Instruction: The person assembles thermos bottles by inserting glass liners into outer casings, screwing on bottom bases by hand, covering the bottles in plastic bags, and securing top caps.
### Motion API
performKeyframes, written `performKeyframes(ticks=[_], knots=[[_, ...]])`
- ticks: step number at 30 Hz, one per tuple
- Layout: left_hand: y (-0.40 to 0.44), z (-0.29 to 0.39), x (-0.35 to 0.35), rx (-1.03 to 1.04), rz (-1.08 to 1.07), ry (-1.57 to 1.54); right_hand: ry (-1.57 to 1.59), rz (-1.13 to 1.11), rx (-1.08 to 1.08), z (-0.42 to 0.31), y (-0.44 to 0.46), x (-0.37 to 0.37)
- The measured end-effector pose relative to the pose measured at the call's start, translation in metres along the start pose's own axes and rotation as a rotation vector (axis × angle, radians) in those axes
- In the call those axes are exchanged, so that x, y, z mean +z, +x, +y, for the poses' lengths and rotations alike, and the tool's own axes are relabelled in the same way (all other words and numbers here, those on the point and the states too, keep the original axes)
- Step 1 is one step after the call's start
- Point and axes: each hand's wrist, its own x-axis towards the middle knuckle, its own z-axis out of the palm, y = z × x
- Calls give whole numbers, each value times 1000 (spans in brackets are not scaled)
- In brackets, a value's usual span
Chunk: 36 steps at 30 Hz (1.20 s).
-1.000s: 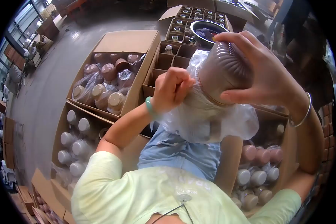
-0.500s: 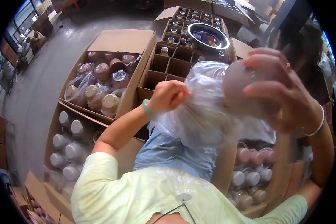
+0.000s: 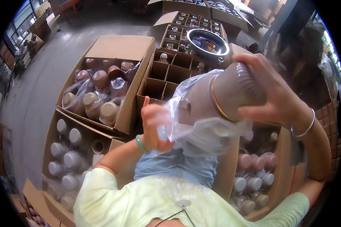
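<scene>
A large grey-brown vacuum flask [image 3: 231,89] with a ribbed cap and a gold ring lies tilted in front of my chest. Its lower part is inside a clear plastic bag [image 3: 212,136]. My right hand [image 3: 278,90] is wrapped around the capped end, fingers over the top and thumb along the near side. At the flask's other end, my left hand [image 3: 154,125] pinches the edge of the bag, slightly blurred, with one finger sticking up. Just beyond the flask stands a divided carton [image 3: 154,84], with a bottle [image 3: 163,57] in one cell.
On the left stand a carton [image 3: 134,89] of bagged brown and cream-capped flasks and a nearer carton [image 3: 51,132] of white-capped ones. Another carton [image 3: 280,178] with pink and white caps is at right. A metal bowl [image 3: 189,38] rests on the farther divided carton.
The flask has come out of the motion blur, and more of its body and gold ring shows. My left hand has moved down and left along the bag; my right hand has shifted slightly lower.
</scene>
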Motion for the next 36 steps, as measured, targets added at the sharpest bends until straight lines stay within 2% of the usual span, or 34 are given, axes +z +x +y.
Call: performKeyframes(ticks=[1,3,5,7,9,11,13,15,18,20,21,22,24,25,27,29,31,33,36], knots=[[18,21,-3,53,20,-139,11,-18,87,-1,6,-2],[54,69,0,169,-265,156,47,-63,257,-8,24,-3],[58,94,35,252,-349,422,-5,-30,194,-9,35,5],[50,97,39,401,-537,528,-61,-79,193,-18,42,4],[35,100,32,597,-734,599,-94,-92,102,-16,42,5],[3,95,29,695,-965,468,-86,-92,54,-9,43,5],[-59,67,37,628,-993,94,-56,-81,26,2,40,7],[-111,30,39,504,-782,-306,-59,-86,52,1,35,7],[-68,45,5,186,-733,-429,-44,-84,165,-14,38,5],[16,51,-23,489,-317,-305,-26,-76,186,-21,46,4],[28,42,-23,432,-63,-339,-7,-49,131,-22,50,7],[59,35,-37,338,-17,-227,7,-7,60,-18,50,13],[116,31,-44,-40,41,-149,99,52,-54,-18,48,14],[133,27,-41,0,-31,-109,183,120,-180,-9,46,24],[169,16,-35,89,-169,-37,630,241,-71,4,32,51],[171,-3,-22,-19,-204,-139,833,251,40,14,16,92],[173,-8,-20,-65,-202,-197,1128,253,46,13,13,133],[174,-8,-20,-118,-198,-264,1118,492,77,15,10,154],[170,-7,-27,-234,-159,-427,939,579,127,32,-7,161]])
